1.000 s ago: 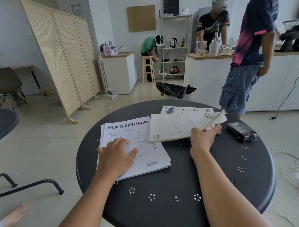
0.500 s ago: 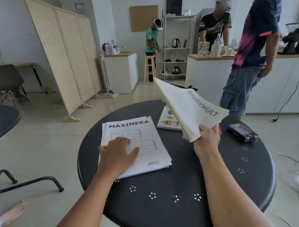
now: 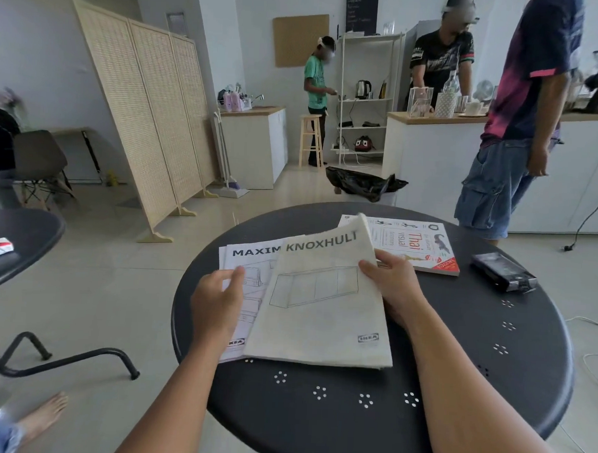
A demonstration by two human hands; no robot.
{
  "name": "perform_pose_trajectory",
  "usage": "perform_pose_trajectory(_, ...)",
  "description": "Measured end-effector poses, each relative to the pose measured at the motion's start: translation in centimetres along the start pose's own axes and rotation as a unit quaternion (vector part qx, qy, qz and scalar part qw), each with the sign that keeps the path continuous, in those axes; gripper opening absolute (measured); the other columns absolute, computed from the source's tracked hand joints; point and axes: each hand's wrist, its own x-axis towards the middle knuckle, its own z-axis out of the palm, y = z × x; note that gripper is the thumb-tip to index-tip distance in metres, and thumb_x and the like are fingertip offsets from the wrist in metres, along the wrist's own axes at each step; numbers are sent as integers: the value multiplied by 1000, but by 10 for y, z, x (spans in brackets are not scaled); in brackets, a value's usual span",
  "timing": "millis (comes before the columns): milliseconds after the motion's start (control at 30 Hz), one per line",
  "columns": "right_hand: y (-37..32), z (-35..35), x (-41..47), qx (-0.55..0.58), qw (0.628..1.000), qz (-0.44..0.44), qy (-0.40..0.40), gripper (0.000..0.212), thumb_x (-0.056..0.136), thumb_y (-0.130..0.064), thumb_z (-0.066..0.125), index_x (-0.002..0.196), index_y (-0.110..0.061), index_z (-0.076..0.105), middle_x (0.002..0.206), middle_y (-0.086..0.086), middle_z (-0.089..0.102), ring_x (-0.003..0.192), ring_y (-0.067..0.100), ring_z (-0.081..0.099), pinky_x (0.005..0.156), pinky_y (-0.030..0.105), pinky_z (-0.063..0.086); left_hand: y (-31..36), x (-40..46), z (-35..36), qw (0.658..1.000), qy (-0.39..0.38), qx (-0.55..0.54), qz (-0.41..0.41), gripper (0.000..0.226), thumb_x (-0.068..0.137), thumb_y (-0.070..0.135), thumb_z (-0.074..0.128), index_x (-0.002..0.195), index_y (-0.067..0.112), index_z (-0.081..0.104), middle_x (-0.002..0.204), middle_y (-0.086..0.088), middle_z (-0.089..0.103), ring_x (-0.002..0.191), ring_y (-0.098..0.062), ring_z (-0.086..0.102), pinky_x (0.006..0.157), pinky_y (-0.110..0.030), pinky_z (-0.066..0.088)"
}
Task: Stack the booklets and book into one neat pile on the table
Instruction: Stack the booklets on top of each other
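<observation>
Round black table (image 3: pixel 367 434); KNOXHULT booklet (image 3: pixel 321 309) lying skewed over the MAXIMERA booklet (image 3: pixel 241 258), gripped at its right edge by right hand (image 3: pixel 391 281); left hand (image 3: pixel 217 299) open, resting on MAXIMERA; Thai book (image 3: pixel 413 241) just behind, off the pile.

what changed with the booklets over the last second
The right hand lifted the KNOXHULT booklet off the Thai book and carried it left onto the MAXIMERA booklet, partly covering it, skewed. The left hand slid to the left edge. The book and black device stayed put.
</observation>
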Motion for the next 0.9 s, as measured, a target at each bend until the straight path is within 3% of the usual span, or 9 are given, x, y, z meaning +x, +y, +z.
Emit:
perform_pose_trajectory(133, 1, 2, 1, -18, 1000, -6, 13, 33, 91, -19, 71, 123, -8, 70, 100, 3, 81, 90, 25, 79, 89, 50, 60, 1, 1, 2, 996, -31, 84, 9, 42, 88, 37, 66, 120, 10, 67, 130, -7, 60, 121, -24, 56, 99, -34, 42)
perform_pose_trajectory(333, -6, 8, -13, -142, 988, -34, -59, 29, 95, -17, 60, 120, -25, 73, 109, -11, 77, 101, 15, 73, 98, 44, 55, 0, 0, 5, 989, -45, 140, 31, 49, 86, 38, 69, 124, 8, 65, 134, -8, 58, 124, -25, 54, 99, -33, 40)
perform_pose_trajectory(433, -11, 16, -22, -250, 964, -36, -83, 36, 97, -22, 58, 133, -26, 62, 121, -8, 72, 108, 17, 68, 96, 40, 55, -2, 3, 6, 976, -78, 197, 46, 57, 84, 40, 70, 130, 6, 61, 137, -9, 54, 125, -25, 52, 100, -32, 40)
perform_pose_trajectory(533, -11, 26, -28, -327, 942, -36, -72, 60, 99, -28, 59, 154, -15, 36, 146, 1, 56, 129, 23, 56, 100, 33, 47, -3, 7, 6, 962, -128, 237, 49, 64, 86, 40, 67, 140, 10, 53, 148, -9, 45, 135, -24, 45, 107, -33, 35)
perform_pose_trajectory(633, -4, 35, -30, -344, 936, -27, -73, 56, 98, -27, 61, 147, -15, 37, 144, 5, 54, 120, 25, 58, 81, 26, 44, -1, 10, 4, 953, -151, 258, 43, 68, 90, 38, 62, 150, 16, 41, 160, -10, 27, 147, -26, 28, 114, -36, 29)
perform_pose_trajectory(700, -2, 41, -30, -350, 934, -9, -74, 45, 96, -29, 61, 135, -20, 42, 142, 8, 48, 116, 26, 57, 77, 29, 47, -1, 12, 0, 952, -149, 264, 51, 61, 90, 33, 61, 145, 13, 46, 158, -8, 31, 142, -26, 34, 105, -33, 35)
perform_pose_trajectory(767, -2, 47, -30, -387, 919, -13, -81, 44, 95, -32, 60, 132, -22, 40, 142, 11, 40, 130, 31, 46, 90, 36, 46, -4, 12, -6, 950, -152, 262, 70, 54, 87, 29, 60, 138, 14, 53, 153, -5, 38, 134, -24, 42, 93, -29, 36)
perform_pose_trajectory(800, -2, 49, -30, -416, 905, -22, -88, 46, 95, -35, 58, 135, -23, 38, 143, 11, 41, 136, 32, 38, 100, 40, 42, -6, 11, -9, 950, -159, 257, 79, 54, 85, 29, 58, 138, 16, 54, 154, -3, 36, 134, -22, 41, 95, -29, 37)
perform_pose_trajectory(900, -3, 57, -32, -488, 865, -57, -95, 55, 97, -40, 53, 145, -22, 31, 143, 7, 48, 143, 29, 24, 111, 44, 25, -11, 6, -10, 953, -181, 230, 80, 56, 90, 22, 52, 146, 21, 48, 164, 2, 20, 149, -18, 23, 116, -36, 28)
